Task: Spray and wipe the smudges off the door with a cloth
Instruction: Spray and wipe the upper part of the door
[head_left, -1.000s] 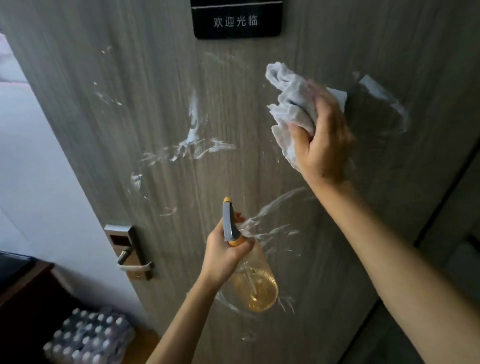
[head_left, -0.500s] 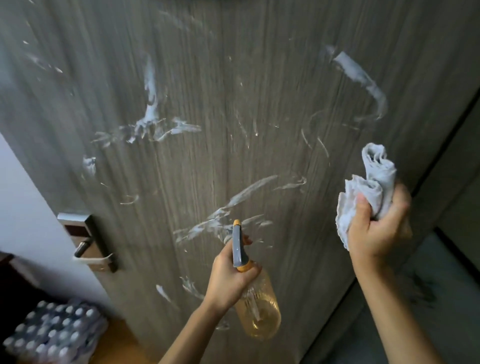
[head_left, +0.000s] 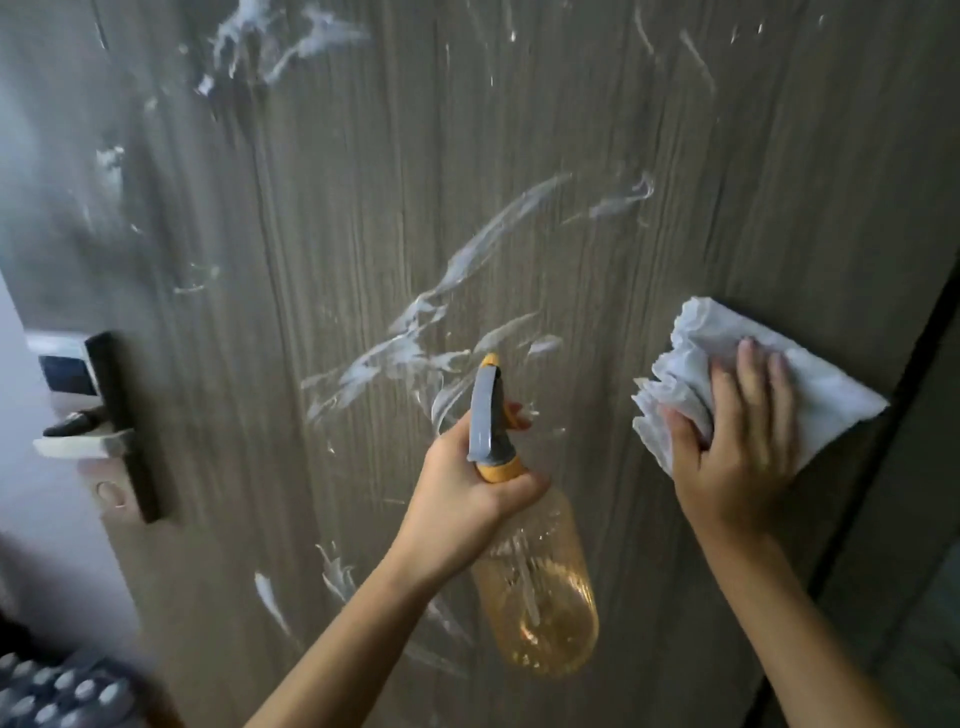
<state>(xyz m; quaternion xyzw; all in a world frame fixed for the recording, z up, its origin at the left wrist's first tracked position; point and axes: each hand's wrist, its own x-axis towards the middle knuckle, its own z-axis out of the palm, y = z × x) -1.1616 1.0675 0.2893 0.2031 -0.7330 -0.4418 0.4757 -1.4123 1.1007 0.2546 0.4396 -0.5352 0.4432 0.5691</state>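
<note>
Wiping step in hand, judged from the cloth (head_left: 748, 364) pressed flat on the door (head_left: 519, 130), far right of the bottle and close to the door's right edge. Right hand (head_left: 737, 441) spread over the cloth, fingers nearly straight, thumb hooked round the bunched left fold. Left hand (head_left: 467, 493) wrapped tight round the neck of the bottle (head_left: 535, 587), 1 finger curled in front at the trigger, nozzle aimed up at the door. Amber liquid low in the bottle body, hanging below the fist.

Much left to do, by the look of it: thick white smudges (head_left: 467, 291) running up and left from the nozzle, more streaks below and left of the bottle, another cluster far above and left near the top edge, thin flecks above and right. Next move likely a sweep of the cloth leftward over the central streaks, calling for firm flat pressure and a bottle lifted clear of the path, since it sits directly between cloth and smear.

Handle (head_left: 98, 421) with its dark lock plate far left of the bottle, a snag for any wide stroke. Pack of bottle caps (head_left: 57, 691), blurred, at lower left on the floor.
</note>
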